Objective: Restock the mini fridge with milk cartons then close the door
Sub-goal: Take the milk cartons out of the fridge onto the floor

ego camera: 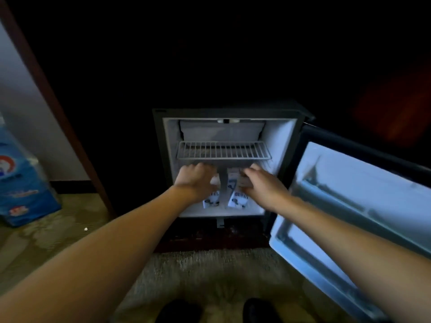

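Note:
The mini fridge [285, 145] stands open on the floor, its door [349, 206] swung out to the right. Under the wire shelf [224, 150], two white milk cartons with blue print stand on the fridge floor, the left carton [212, 199] and the right carton [238, 198]. Both my hands reach into this lower space. My left hand [196, 179] grips the top of the left carton. My right hand [261, 183] grips the top of the right carton. The cartons' upper parts are hidden by my hands.
A blue cardboard box [21, 183] stands on the carpet at the far left beside a dark wooden door frame [58, 108]. A pale rug [210, 276] lies before the fridge, with my dark shoes [179, 311] at its near edge. The surroundings are very dark.

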